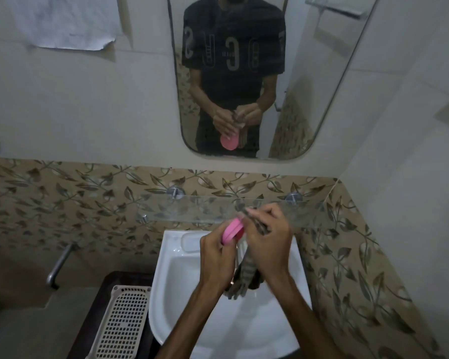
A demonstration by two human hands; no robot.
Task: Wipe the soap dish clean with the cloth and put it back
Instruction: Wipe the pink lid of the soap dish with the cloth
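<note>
From your head camera: your left hand has its grip wrapped around the pink soap dish, held tilted above the white sink. Your right hand pinches the striped cloth against the dish, its tail hanging into the basin.

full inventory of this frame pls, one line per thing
soap dish: 1, pink, held over the basin
cloth: 1, grey striped, hanging from the right hand
basin: 1, white, below the hands
glass shelf: 1, clear, wall above basin
mirror: 1, above shelf
basket: 1, cream, left of basin
pipe: 1, metal, left wall
towel rail: 1, metal, top right
left hand: holds dish
right hand: holds cloth
</note>
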